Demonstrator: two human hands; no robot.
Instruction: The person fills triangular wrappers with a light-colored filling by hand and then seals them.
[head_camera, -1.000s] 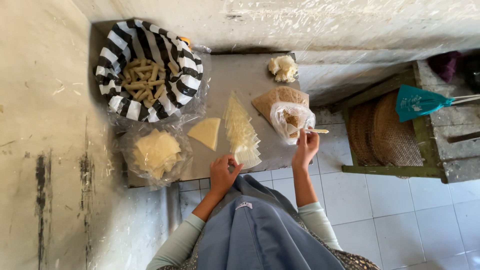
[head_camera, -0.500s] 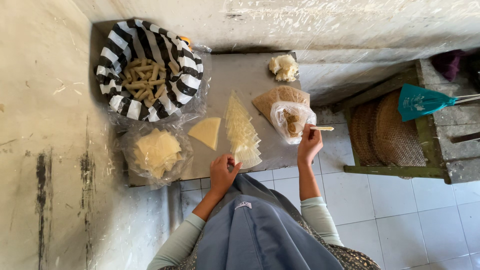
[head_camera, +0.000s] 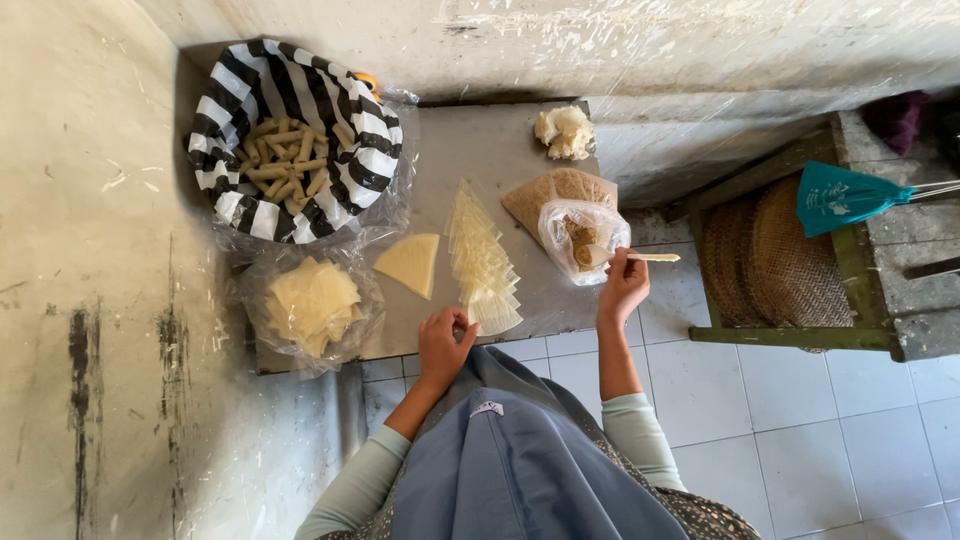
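Sitting on the grey table (head_camera: 480, 150), the striped basket (head_camera: 300, 90) is holding rolls; the fanned pastry sheets (head_camera: 482, 262) are lying mid-table. The left hand (head_camera: 443, 345) is pinching their near corner, while the right hand (head_camera: 622, 285) is gripping a pale spoon (head_camera: 652, 257) in the filling bag (head_camera: 580, 235).

Soft, even daylight, faint shadows, sharp focus throughout, with wide-angle bending at the frame edges.

- A rough, scuffed plaster wall (head_camera: 90, 300) fills the left of the frame and runs along the top.
- White floor tiles (head_camera: 800, 440) cover the lower right.
- A green wooden bench (head_camera: 790, 335) at right carries round woven mats (head_camera: 765, 255).
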